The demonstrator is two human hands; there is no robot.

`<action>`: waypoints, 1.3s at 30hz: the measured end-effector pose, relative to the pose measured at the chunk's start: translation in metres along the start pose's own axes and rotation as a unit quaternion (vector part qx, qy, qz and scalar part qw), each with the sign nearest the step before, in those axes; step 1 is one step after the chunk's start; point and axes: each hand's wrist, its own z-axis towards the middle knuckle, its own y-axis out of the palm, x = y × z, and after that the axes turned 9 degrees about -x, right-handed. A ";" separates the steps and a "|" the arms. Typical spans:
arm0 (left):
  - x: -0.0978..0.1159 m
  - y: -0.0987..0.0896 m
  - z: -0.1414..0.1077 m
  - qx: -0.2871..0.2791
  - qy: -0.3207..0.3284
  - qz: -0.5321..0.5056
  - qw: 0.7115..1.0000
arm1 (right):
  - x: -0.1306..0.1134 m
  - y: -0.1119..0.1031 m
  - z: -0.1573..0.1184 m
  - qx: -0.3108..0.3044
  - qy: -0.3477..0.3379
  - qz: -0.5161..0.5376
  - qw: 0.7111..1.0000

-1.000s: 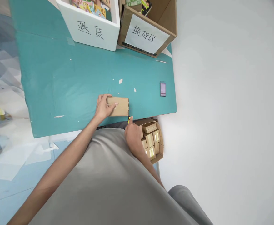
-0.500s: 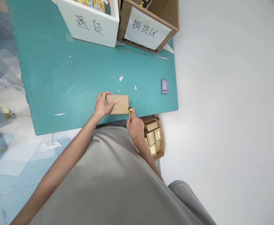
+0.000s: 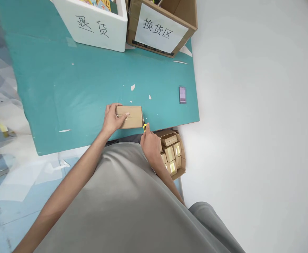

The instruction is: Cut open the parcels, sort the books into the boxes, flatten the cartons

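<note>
So the left hand (image 3: 113, 117) had a small cardboard box (image 3: 133, 118) gripped on the teal table (image 3: 96, 77), while the right hand (image 3: 151, 143) held a yellow-black cutter (image 3: 144, 127) at its end.

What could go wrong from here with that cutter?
A slip of the yellow-and-black cutter, held in the right hand at one end of the cardboard box, could carry it toward the grey shirt close by. The left hand holds the box's other end, so a stray stroke might reach it. Near the teal table's edge, the box might slide off if that hold loosens.
</note>
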 end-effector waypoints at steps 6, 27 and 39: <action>0.003 -0.002 0.000 -0.005 -0.003 -0.009 1.000 | -0.007 -0.005 0.004 -0.017 0.006 -0.005 1.000; 0.005 -0.003 0.000 -0.010 -0.009 -0.011 1.000 | 0.007 -0.002 -0.007 -0.022 0.016 0.030 0.999; 0.003 -0.002 -0.001 -0.015 -0.008 0.002 1.000 | 0.000 0.004 -0.008 -0.041 0.026 -0.003 0.999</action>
